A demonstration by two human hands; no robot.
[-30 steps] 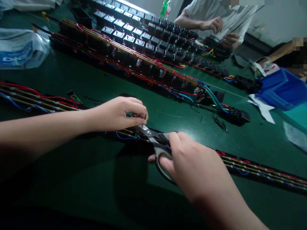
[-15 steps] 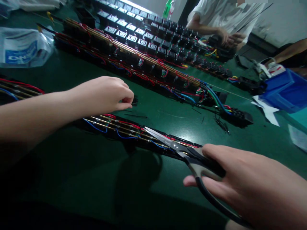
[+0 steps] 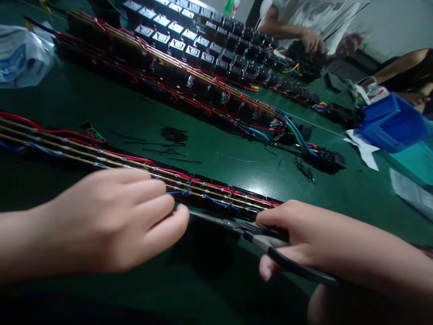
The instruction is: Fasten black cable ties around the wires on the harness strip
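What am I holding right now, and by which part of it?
Scissors, by the handles, in your right hand. Your left hand is curled closed beside the blades; whether it holds anything cannot be told.

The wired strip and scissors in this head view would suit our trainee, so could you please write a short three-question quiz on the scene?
1. What does the right hand hold?
a) pliers
b) scissors
c) a screwdriver
2. True or false: the pile of thin black pieces lies on the far side of the near wired strip.
3. Fill in the colour: the bin at the right is ____.

Key: 1 b; 2 true; 3 blue.
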